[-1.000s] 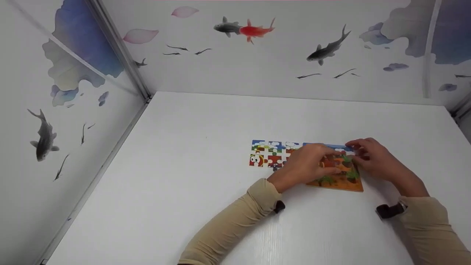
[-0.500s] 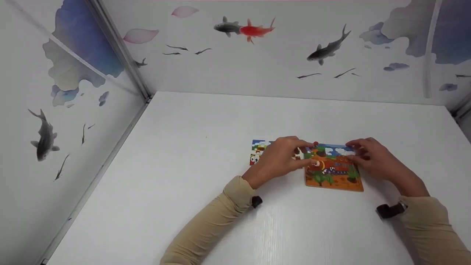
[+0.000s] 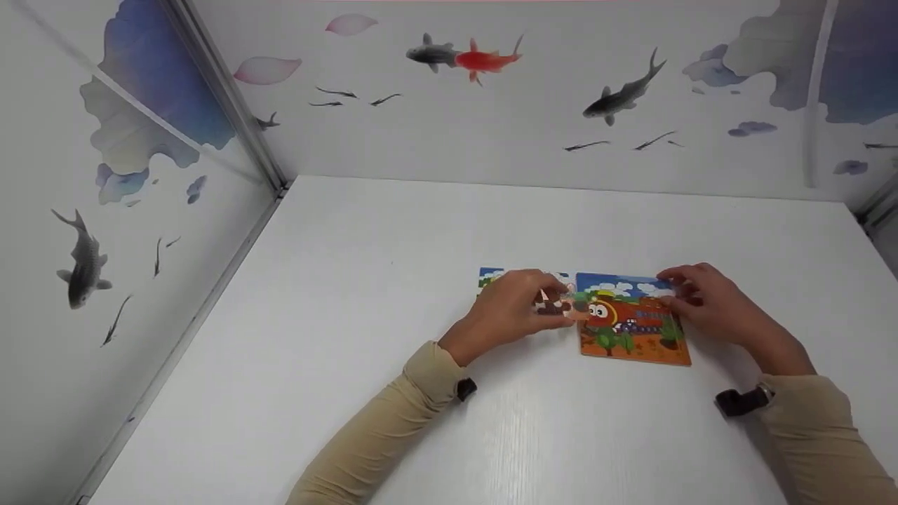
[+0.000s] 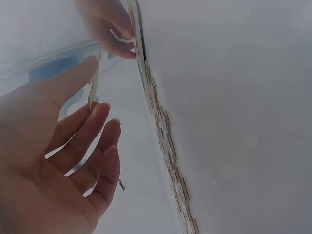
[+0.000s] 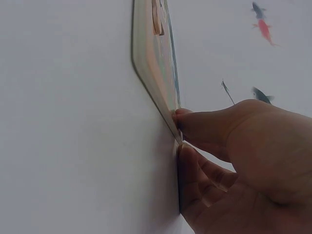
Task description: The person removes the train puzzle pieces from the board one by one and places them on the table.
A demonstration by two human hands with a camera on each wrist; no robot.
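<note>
My left hand [image 3: 506, 308] pinches a jigsaw piece [image 4: 94, 85] between thumb and fingertips. In the head view the piece is blurred and overlaps the board's left edge. The puzzle board [image 3: 635, 344], with a cartoon train, green plants and blue sky, lies flat on the table. At its right edge my right hand [image 3: 715, 305] grips the board, thumb on top in the right wrist view. Loose jigsaw pieces [image 3: 490, 275] lie left of the board, most of them hidden under my left hand.
The white table [image 3: 365, 337] extends around the puzzle. A white panel [image 3: 505, 126] printed with fish stands along its far edge, and another panel [image 3: 140, 266] along the left. Dark straps [image 3: 744, 402] sit at both wrists.
From over the board, my left hand has moved left, carrying the jigsaw piece to the board's left edge and uncovering the train picture. The right hand keeps its hold on the board.
</note>
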